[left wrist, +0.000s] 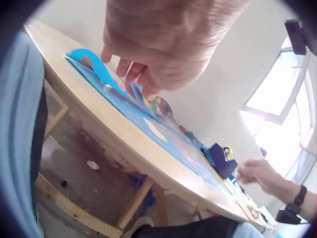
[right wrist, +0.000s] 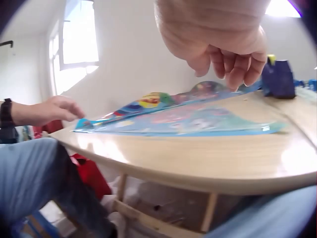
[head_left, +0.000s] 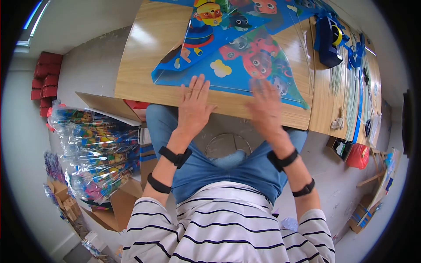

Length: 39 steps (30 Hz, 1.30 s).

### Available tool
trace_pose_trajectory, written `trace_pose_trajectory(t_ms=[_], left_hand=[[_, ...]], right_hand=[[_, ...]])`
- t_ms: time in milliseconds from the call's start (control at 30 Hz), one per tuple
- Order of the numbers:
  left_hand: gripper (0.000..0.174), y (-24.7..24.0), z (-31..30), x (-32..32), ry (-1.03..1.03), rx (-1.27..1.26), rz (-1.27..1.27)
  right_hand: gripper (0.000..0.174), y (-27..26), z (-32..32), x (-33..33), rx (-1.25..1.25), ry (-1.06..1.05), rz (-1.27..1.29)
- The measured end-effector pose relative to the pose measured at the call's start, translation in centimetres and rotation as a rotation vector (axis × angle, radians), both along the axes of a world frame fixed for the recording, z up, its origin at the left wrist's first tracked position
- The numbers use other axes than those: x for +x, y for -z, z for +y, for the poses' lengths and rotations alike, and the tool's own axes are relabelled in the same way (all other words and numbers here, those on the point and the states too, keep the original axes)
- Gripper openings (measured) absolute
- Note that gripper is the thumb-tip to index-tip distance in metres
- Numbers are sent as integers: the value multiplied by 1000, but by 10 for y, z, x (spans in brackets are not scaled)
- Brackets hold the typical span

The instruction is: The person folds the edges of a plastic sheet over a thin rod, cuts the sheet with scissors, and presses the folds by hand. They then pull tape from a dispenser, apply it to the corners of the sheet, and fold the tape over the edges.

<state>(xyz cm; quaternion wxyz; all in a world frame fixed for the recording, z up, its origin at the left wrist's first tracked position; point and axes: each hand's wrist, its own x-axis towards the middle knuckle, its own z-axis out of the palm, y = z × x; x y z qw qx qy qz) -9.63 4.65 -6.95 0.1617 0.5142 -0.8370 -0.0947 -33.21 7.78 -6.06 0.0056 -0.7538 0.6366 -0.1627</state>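
Observation:
A blue printed plastic sheet [head_left: 206,72] with cartoon figures lies on the wooden table, a thin rod along its front edge. The left hand [head_left: 194,105] is at that front edge, palm down with straight fingers, fingertips touching or just over it. Blurred, the right hand [head_left: 265,107] is over the sheet's right part, fingers extended. In the right wrist view the right hand [right wrist: 223,39] hangs above the sheet [right wrist: 188,121], fingers loosely bent, holding nothing. The left wrist view shows the left hand [left wrist: 163,44] over the sheet's folded corner [left wrist: 94,64].
A blue tape dispenser [head_left: 326,41] with yellow tape stands at the table's right, beside thin rods [head_left: 351,96] and blue ribbon. Packed plastic bundles [head_left: 98,149] and an open cardboard box [head_left: 125,204] are at the left. Red boxes [head_left: 46,79] are stacked by the wall.

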Motion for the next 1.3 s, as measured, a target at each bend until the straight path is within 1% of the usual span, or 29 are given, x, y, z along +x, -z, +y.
trace_pose_trajectory(t_ms=[67,133,200,300,433,533,700,733,800,900,967,1100,1300], left_hand=[[82,7,-4,6,-16,54,-28],[92,12,-8,14,-15,77,-54],[98,14,-13,23,-9,60,-81],[102,21,-18,37,-10,112,-77],[107,26,-20,42,20,75,-116],[112,19,-23,46,22,84,-147],[119,7,-23,46,2,140,-263],[119,4,-23,41,20,103,-249],[120,0,-23,34,57,23,-210],[120,8,-23,30,96,146,-253],[120,13,-23,32,102,150,-211],[121,16,-22,32,98,144,-188],[126,5,-20,28,97,174,-258]], right_hand=[[73,18,-9,40,31,-105,-17],[79,26,-17,63,67,-164,-105],[81,35,-22,79,48,-185,-90],[83,43,-27,91,47,-211,-84],[84,47,-26,91,80,-229,-118],[84,43,-24,85,82,-242,-80],[83,38,-18,78,115,-178,-144],[83,37,-17,75,124,-160,-150],[84,40,-25,89,81,-197,-152],[84,48,-28,100,56,-218,-156],[85,52,-26,94,50,-228,-180],[87,50,-13,79,69,-163,-176],[88,43,13,48,85,-7,-181]])
